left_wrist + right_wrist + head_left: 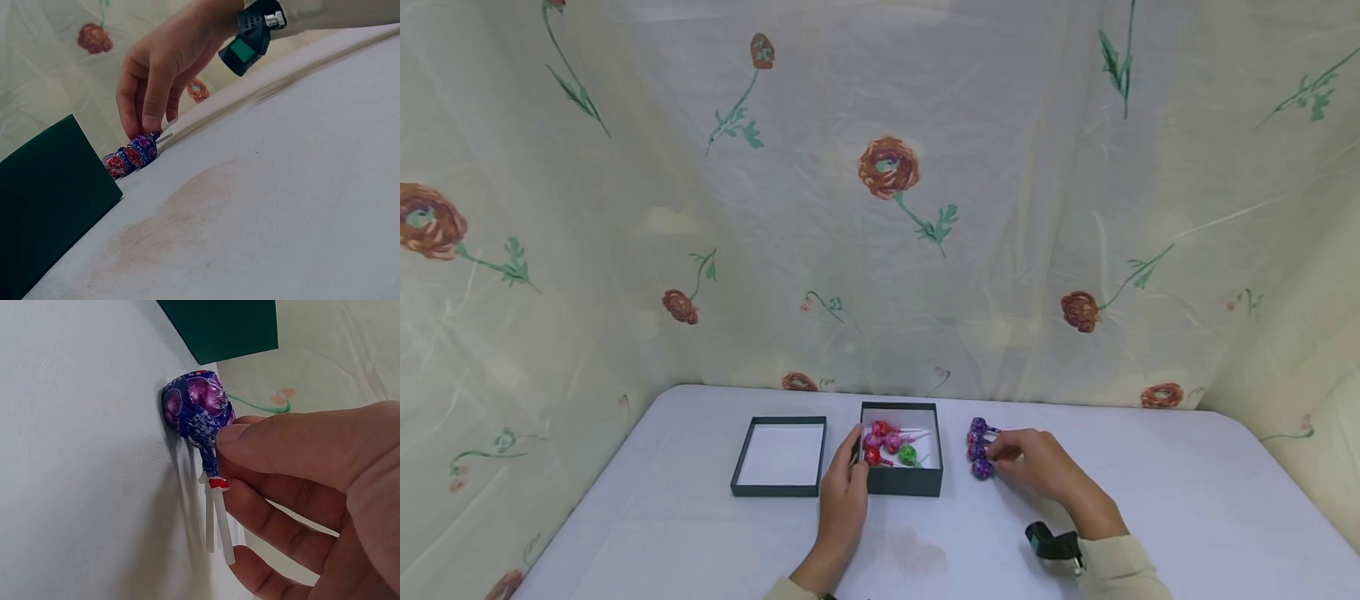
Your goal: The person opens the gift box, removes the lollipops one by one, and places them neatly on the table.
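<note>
Close beside the open dark green cardboard box (901, 482) holding red, pink and green wrapped lollipops (889, 444), a row of purple foil-wrapped lollipops (978, 448) is seen lying on the white tablecloth-covered table (1187, 500), just to the box's right. The nearest purple lollipop (197, 412) is being pinched by the right hand (1037, 465), thumb and fingertips (250, 440) closed on the wrapper's neck where the white plastic stick (220, 522) begins. Its long axis is laid roughly across the table: the round head points towards the box, the stick runs back under the palm, so the box lies to the left of the grip and slightly ahead of it. The left hand (845, 492) is rested against the box's near left wall, fingers lightly bent along the wall; whether they actually grip it cannot be told. It is the nearer hand to the box, while the right is the only one at the sweets. The box's matching green lid (781, 457) sits upturned further left, apart from both.
</note>
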The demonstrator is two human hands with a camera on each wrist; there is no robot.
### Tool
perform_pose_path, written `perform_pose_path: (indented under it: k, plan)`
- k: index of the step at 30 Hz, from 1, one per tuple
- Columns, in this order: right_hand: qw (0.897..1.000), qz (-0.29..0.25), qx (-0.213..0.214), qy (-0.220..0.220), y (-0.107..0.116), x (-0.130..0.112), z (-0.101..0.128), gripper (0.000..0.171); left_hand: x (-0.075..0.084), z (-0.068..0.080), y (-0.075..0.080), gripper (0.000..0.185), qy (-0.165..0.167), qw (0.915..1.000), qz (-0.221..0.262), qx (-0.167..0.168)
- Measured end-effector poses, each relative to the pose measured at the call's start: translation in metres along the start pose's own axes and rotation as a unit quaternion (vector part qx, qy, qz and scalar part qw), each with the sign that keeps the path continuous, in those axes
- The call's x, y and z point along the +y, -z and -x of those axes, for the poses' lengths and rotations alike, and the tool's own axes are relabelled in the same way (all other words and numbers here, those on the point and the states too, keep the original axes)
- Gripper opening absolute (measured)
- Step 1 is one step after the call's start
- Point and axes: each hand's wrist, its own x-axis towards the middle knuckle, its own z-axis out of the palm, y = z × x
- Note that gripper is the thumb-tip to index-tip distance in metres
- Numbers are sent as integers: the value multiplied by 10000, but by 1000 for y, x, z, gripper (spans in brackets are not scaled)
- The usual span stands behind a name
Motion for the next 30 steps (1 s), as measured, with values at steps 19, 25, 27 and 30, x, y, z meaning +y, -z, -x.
perform_pose_path:
  k: [19,25,27,30]
  plan:
    - [9999,17,28,143,5,-3,0,14,0,0,0,51,-8,10000,-17,13]
    - [9999,6,19,165,7,-8,0,13,0,0,0,50,-8,10000,-35,5]
    - [9998,-2,18,199,8,-11,0,12,0,0,0,50,-17,10000,-28,-3]
    - [9994,-5,27,345,9,-16,0,11,-1,0,1,50,-19,10000,4,-29]
